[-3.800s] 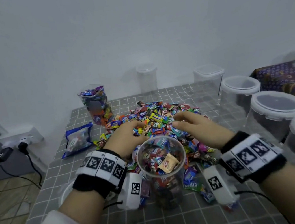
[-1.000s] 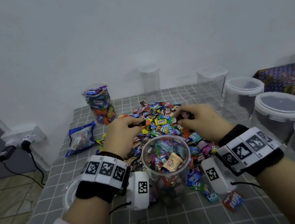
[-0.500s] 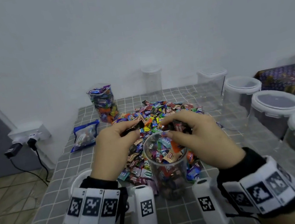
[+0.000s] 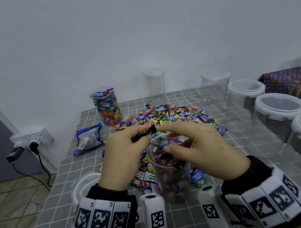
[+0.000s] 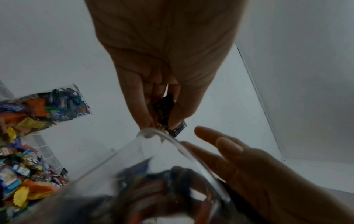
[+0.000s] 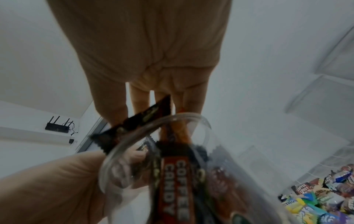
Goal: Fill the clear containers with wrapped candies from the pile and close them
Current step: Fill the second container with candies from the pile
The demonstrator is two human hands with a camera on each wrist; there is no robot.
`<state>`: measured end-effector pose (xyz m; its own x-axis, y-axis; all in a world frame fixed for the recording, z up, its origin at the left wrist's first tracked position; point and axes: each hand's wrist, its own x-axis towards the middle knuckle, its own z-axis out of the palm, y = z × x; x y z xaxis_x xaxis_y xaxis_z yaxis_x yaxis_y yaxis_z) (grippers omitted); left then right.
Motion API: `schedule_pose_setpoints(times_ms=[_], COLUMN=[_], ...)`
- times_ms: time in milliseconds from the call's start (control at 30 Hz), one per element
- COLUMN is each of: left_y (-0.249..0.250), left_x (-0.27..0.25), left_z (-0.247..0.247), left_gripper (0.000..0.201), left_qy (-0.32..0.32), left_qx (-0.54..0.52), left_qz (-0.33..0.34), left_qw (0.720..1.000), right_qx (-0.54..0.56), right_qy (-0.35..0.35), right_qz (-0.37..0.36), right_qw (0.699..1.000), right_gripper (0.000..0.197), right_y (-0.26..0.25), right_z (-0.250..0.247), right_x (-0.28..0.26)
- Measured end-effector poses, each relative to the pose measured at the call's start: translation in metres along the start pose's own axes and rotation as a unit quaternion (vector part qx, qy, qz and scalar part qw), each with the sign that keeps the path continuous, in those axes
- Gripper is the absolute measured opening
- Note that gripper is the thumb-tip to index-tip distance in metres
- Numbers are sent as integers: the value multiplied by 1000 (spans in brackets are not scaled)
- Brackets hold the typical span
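Left hand (image 4: pixel 122 157) pinched shut; right hand (image 4: pixel 205 149) fingers loosely spread.

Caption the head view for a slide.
Left hand pinches dark-wrapped candy over candy-filled clear round jar; right hand open above.

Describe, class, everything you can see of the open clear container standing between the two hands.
The clear container is a tall round jar of see-through plastic, standing upright on the grey checked tablecloth at the near edge of the candy pile. It has no lid on and is nearly full of mixed wrapped candies. The left hand pinches a dark-wrapped candy just above its rim; the right hand hovers over the mouth with fingers spread. Whether either hand touches the rim is unclear.
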<state>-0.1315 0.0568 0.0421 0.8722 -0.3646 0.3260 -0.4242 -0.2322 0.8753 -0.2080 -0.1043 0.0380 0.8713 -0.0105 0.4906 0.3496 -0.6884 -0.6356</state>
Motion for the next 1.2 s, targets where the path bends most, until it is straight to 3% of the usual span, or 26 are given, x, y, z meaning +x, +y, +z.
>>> schedule_pose_setpoints(times_ms=[167,233,333,400,600,767,900,1000,1100,1200], left_y=[3,5,9,11,14,13,7,-6,-25,-39], left_x=[-2,-3,-6,-8,-10,-10,-7,-4,-3,-4], left_z=[1,1,0,2,8,8,3,-6,-15,-17], left_gripper=[35,32,26,26,31,38,42,36,21,7], left_qy=[-6,-17,-44,-64,-95,-67,0,12,-57,-181], left_qx=[14,23,61,87,124,94,56,81,167,274], left_qz=[6,11,29,52,94,88,86,48,-18,-54], left_qw=[1000,1000,997,993,983,990,995,996,984,943], right_qx=[71,109,155,177,214,225,95,-72,-189,-259], right_qy=[50,33,-53,-86,-28,-26,-93,-174,-241,-311], right_qz=[38,88,172,190,181,174,159,170,190,200], right_qw=[996,990,971,962,959,958,978,967,933,892], right_gripper=[39,58,103,113,71,74,70,63,25,21], right_y=[5,13,25,29,32,33,33,41,53,60], right_z=[0,2,8,15,27,26,11,-12,-31,-38], right_x=[-9,-17,-29,-33,-34,-35,-37,-40,-45,-53])
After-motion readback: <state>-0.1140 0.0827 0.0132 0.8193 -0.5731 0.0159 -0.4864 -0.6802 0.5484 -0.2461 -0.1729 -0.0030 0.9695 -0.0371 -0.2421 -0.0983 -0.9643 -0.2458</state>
